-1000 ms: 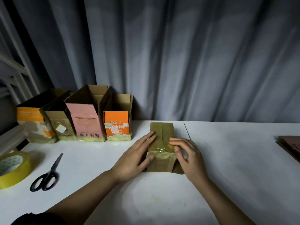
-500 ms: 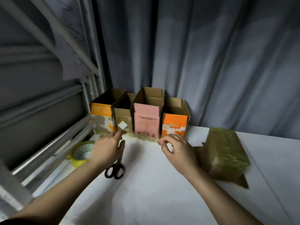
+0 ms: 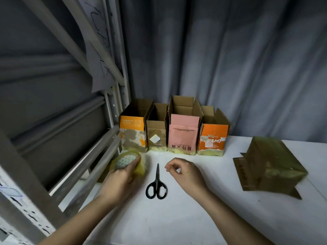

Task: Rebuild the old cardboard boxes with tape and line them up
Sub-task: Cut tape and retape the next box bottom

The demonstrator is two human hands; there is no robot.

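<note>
Several rebuilt cardboard boxes stand open-topped in a row against the curtain: an orange-and-brown one (image 3: 133, 134), a plain brown one (image 3: 156, 133), a pink one (image 3: 183, 133) and an orange one (image 3: 213, 138). A brown box wrapped in tape (image 3: 270, 165) lies on its side at the right, untouched. My left hand (image 3: 122, 179) grips the yellow tape roll (image 3: 126, 160) at the table's left edge. My right hand (image 3: 185, 172) hovers with curled fingers just right of the black scissors (image 3: 156, 184), holding nothing.
A grey metal shelving frame (image 3: 85, 163) runs along the left edge of the white table (image 3: 177, 218). A grey curtain (image 3: 230, 59) hangs behind the boxes.
Both hands left the taped box, which now lies at the right. The view swung left. My left hand reached past the scissors and closed on the tape roll.
</note>
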